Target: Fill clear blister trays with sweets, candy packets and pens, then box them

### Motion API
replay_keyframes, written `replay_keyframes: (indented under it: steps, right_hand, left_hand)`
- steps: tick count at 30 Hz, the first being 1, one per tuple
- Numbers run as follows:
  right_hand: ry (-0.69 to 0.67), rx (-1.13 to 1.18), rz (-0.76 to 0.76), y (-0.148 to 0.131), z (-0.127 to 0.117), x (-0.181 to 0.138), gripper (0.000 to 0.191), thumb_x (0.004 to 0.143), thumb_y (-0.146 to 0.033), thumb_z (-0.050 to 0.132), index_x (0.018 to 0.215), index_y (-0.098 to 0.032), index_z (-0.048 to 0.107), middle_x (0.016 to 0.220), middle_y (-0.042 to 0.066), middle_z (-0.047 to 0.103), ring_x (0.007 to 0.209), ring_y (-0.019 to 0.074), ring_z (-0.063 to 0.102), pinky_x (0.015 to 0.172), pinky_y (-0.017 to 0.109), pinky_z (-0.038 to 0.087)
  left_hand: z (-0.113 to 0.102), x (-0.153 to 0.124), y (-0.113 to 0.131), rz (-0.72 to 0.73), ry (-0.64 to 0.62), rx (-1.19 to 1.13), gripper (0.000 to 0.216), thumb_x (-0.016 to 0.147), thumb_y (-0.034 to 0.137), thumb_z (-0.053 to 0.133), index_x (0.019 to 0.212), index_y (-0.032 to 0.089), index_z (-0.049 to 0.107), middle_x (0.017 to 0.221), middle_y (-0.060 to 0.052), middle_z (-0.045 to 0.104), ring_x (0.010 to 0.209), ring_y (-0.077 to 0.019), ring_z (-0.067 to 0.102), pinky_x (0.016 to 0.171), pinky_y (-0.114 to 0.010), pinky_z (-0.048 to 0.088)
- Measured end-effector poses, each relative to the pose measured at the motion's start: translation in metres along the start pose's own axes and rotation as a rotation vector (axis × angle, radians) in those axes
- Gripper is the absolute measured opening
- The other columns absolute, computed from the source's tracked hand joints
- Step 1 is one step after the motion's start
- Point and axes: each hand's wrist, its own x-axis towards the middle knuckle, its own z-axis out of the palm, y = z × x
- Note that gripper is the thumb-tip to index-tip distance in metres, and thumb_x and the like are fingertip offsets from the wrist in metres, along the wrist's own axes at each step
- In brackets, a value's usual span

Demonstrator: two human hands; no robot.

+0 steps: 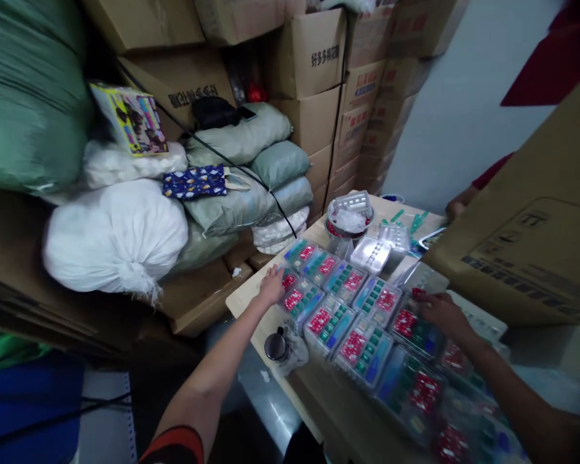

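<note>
Rows of clear plastic boxes [329,324] hold red pieces with white marks, green pieces and blue strips. My left hand [271,286] is at the far left end of the rows, its fingers curled over the edge of one clear plastic box [290,278]. On the right, my right hand [441,313] is closed with its fingertips at a small red piece [418,293], above another filled box [408,323]. Blur hides the finer shape of that red piece.
A dark cup [276,347] stands by a crumpled cloth [296,353] at the near table edge. Behind the rows are a bowl [350,222] and clear trays [370,254]. A big carton [526,219] blocks the right, near another person's hand [457,205]. Sacks [118,238] fill the left.
</note>
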Motion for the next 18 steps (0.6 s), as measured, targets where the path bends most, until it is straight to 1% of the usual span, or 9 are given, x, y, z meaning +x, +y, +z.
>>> replay_keyframes:
  steps: [2,4,7,9,11,12,14,16,18]
  right_hand:
    - [-0.049,-0.067,0.060,-0.003,-0.004,0.003,0.039,0.077,-0.028,0.055,0.108,-0.021,0.078,0.101,0.014,0.073,0.114,0.0348,0.065,0.099,0.045,0.055]
    - [-0.087,-0.111,0.087,-0.012,-0.010,0.003,0.042,0.081,-0.025,0.053,0.115,-0.017,0.077,0.105,0.017,0.073,0.120,0.0358,0.062,0.101,0.045,0.054]
    - [-0.071,-0.083,0.085,-0.031,-0.019,-0.007,0.047,0.086,-0.024,0.046,0.122,-0.012,0.075,0.116,0.020,0.071,0.122,0.0340,0.062,0.105,0.045,0.052]
    - [-0.037,-0.033,0.104,-0.042,-0.024,-0.023,0.051,0.087,-0.026,0.043,0.125,-0.011,0.073,0.124,0.020,0.067,0.117,0.0324,0.064,0.106,0.045,0.051]
    - [-0.016,0.022,0.129,-0.049,-0.028,-0.045,0.053,0.086,-0.031,0.043,0.125,-0.013,0.073,0.127,0.020,0.065,0.112,0.0323,0.066,0.104,0.047,0.052]
    - [-0.010,0.053,0.136,-0.051,-0.030,-0.058,0.053,0.086,-0.033,0.043,0.125,-0.015,0.073,0.128,0.018,0.064,0.113,0.0324,0.066,0.104,0.048,0.052]
    - [0.002,0.123,0.155,-0.052,-0.033,-0.085,0.051,0.085,-0.036,0.044,0.123,-0.019,0.073,0.126,0.016,0.065,0.115,0.0318,0.065,0.105,0.048,0.052]
    - [0.019,0.197,0.200,-0.052,-0.034,-0.112,0.047,0.085,-0.039,0.045,0.119,-0.023,0.074,0.126,0.013,0.066,0.114,0.0301,0.066,0.104,0.046,0.052]
    - [0.038,0.255,0.259,-0.053,-0.035,-0.136,0.044,0.087,-0.044,0.046,0.115,-0.025,0.074,0.125,0.012,0.067,0.113,0.0297,0.066,0.104,0.045,0.052]
  left_hand:
    - [0.000,0.018,0.009,0.045,-0.004,-0.025,0.084,0.083,0.010,0.058,0.163,0.019,0.031,0.173,-0.016,0.016,0.158,-0.0352,0.023,0.124,-0.047,0.032]
    - [0.001,0.034,0.018,0.097,-0.008,-0.041,0.083,0.084,0.010,0.058,0.162,0.022,0.033,0.174,-0.014,0.014,0.158,-0.0355,0.022,0.123,-0.049,0.033]
    - [0.004,0.051,0.024,0.125,-0.035,-0.062,0.083,0.085,0.009,0.057,0.162,0.023,0.032,0.174,-0.013,0.012,0.159,-0.0363,0.021,0.123,-0.052,0.033]
    - [0.004,0.058,0.025,0.123,-0.086,-0.059,0.083,0.086,0.009,0.056,0.164,0.021,0.029,0.174,-0.013,0.017,0.158,-0.0374,0.021,0.124,-0.055,0.030]
    - [0.003,0.058,0.026,0.122,-0.127,-0.050,0.081,0.088,0.011,0.054,0.164,0.020,0.027,0.172,-0.014,0.022,0.158,-0.0391,0.021,0.124,-0.060,0.027]
    - [0.003,0.056,0.029,0.112,-0.127,-0.043,0.079,0.090,0.012,0.053,0.164,0.020,0.027,0.172,-0.015,0.023,0.158,-0.0400,0.020,0.123,-0.061,0.027]
    - [0.004,0.048,0.037,0.112,-0.079,-0.033,0.073,0.095,0.018,0.048,0.165,0.018,0.026,0.172,-0.016,0.021,0.158,-0.0411,0.017,0.123,-0.062,0.027]
    - [0.011,0.037,0.051,0.186,0.008,-0.012,0.066,0.101,0.027,0.041,0.165,0.017,0.026,0.173,-0.016,0.017,0.160,-0.0401,0.012,0.123,-0.060,0.027]
    - [0.024,0.027,0.065,0.319,0.070,0.025,0.062,0.105,0.034,0.036,0.164,0.016,0.029,0.174,-0.014,0.015,0.161,-0.0380,0.007,0.125,-0.057,0.024]
